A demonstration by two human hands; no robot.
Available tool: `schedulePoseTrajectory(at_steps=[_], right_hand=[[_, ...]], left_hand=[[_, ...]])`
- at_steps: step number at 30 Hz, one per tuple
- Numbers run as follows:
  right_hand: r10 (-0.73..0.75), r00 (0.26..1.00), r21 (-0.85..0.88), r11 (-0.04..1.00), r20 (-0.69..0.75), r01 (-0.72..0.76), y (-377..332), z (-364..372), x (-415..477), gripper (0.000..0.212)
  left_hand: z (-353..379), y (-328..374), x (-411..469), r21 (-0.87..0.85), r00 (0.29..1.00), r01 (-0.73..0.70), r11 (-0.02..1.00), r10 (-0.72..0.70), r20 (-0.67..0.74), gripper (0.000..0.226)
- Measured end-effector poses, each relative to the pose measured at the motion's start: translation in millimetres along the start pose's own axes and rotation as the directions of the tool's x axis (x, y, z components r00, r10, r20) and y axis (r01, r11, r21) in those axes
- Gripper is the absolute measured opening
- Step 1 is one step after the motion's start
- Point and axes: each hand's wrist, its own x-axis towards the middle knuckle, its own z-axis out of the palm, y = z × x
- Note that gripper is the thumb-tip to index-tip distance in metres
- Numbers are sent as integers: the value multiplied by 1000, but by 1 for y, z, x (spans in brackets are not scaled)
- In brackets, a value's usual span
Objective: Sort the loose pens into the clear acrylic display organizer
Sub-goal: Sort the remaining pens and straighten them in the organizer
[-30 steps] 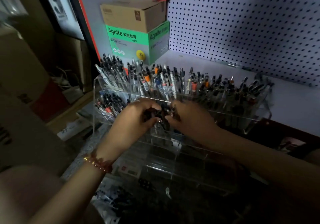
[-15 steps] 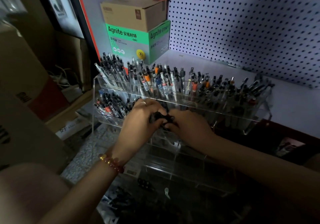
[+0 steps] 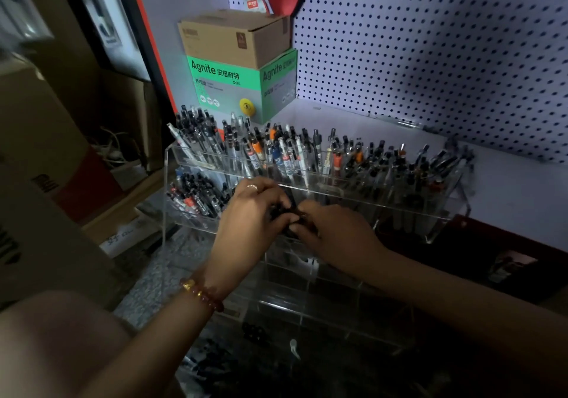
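A tiered clear acrylic organizer (image 3: 436,234) stands on the counter. Its top row is packed with upright pens (image 3: 285,154), and a left compartment one tier down holds more pens (image 3: 196,197). The lower tiers look mostly bare. My left hand (image 3: 249,216) and my right hand (image 3: 335,234) meet over the middle of the second tier. Both grip a small bundle of dark pens (image 3: 284,213) between their fingertips. Most of the bundle is hidden by the fingers.
A green and grey box (image 3: 242,87) with a brown carton (image 3: 233,38) on top stands behind the organizer at the left. A white pegboard (image 3: 430,59) forms the back wall. Cardboard boxes (image 3: 40,151) fill the left side. Dark loose items (image 3: 215,364) lie in front, low down.
My two hands have closed in on each other around the dark pens and shifted slightly down over the second tier. The organizer has not moved.
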Motion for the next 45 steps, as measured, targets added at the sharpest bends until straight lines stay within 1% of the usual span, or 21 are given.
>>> schedulePoseTrajectory(at_steps=[3, 5, 7, 9, 11, 13, 14, 16, 17, 19, 20, 22, 23, 26, 29, 32, 36, 40, 41, 43, 45], right_hand=[[-111, 970, -29, 994, -218, 107, -4, -15, -6, 26], [-165, 906, -2, 984, -389, 178, -3, -34, -8, 25], [-180, 837, 37, 972, -517, 232, 2, -55, -9, 22], [-153, 763, 74, 964, -628, 255, 14, -77, -11, 21], [-62, 690, 167, 951, -721, 260, 31, -96, -14, 25], [11, 621, 225, 937, -784, 268, 53, -111, -20, 27], [44, 600, 232, 943, -799, 239, 65, -118, -23, 25], [171, 609, 276, 958, -775, 83, 97, -132, -26, 25], [269, 641, 319, 947, -719, -39, 119, -136, -26, 25], [481, 711, 359, 873, -513, -331, 161, -138, -25, 28], [562, 728, 334, 825, -394, -456, 181, -134, -26, 30], [661, 722, 252, 748, -205, -614, 207, -123, -33, 25], [683, 719, 216, 727, -131, -651, 214, -117, -37, 20], [677, 736, 222, 714, 20, -663, 220, -108, -45, 24], [660, 747, 231, 717, 75, -657, 221, -112, -48, 25], [687, 715, 194, 690, 129, -697, 223, -114, -50, 35], [707, 688, 164, 668, 165, -726, 220, -117, -54, 39], [728, 676, 119, 666, 113, -737, 213, -115, -62, 43], [738, 669, 130, 657, 90, -743, 210, -114, -63, 38], [766, 641, 239, 614, 49, -752, 212, -112, -66, 19], [822, 569, 428, 504, 30, -750, 215, -117, -68, 35]], left_hand=[[-11, 10, 4, -62, 992, -109, 992, 104, -68, 20], [-19, 21, 8, -69, 977, -196, 978, 189, -102, 24], [-27, 35, 15, -69, 958, -267, 961, 257, -126, 26], [-30, 51, 27, -88, 946, -309, 947, 296, -133, 27], [-28, 68, 41, -127, 940, -332, 935, 316, -132, 27], [-21, 83, 53, -166, 937, -343, 924, 325, -126, 25], [-15, 90, 58, -176, 933, -356, 918, 338, -124, 24], [1, 102, 68, -174, 924, -382, 907, 369, -103, 20], [10, 108, 73, -172, 919, -393, 903, 385, -82, 19], [25, 120, 81, -190, 911, -410, 892, 411, -36, 18], [31, 126, 85, -208, 904, -420, 883, 428, -11, 19], [42, 139, 91, -249, 876, -457, 854, 480, 40, 19], [47, 144, 94, -263, 860, -478, 838, 508, 55, 19], [56, 157, 104, -242, 831, -521, 818, 551, 75, 23], [61, 165, 111, -225, 823, -539, 812, 564, 66, 24], [67, 167, 114, -233, 823, -540, 809, 566, 58, 24], [73, 166, 115, -200, 819, -553, 809, 571, 43, 22], [75, 167, 115, -187, 829, -539, 822, 556, 54, 24], [75, 167, 115, -183, 835, -531, 827, 548, 56, 25], [75, 169, 116, -178, 845, -518, 837, 533, 48, 27], [74, 173, 115, -196, 854, -504, 841, 519, 30, 27]])
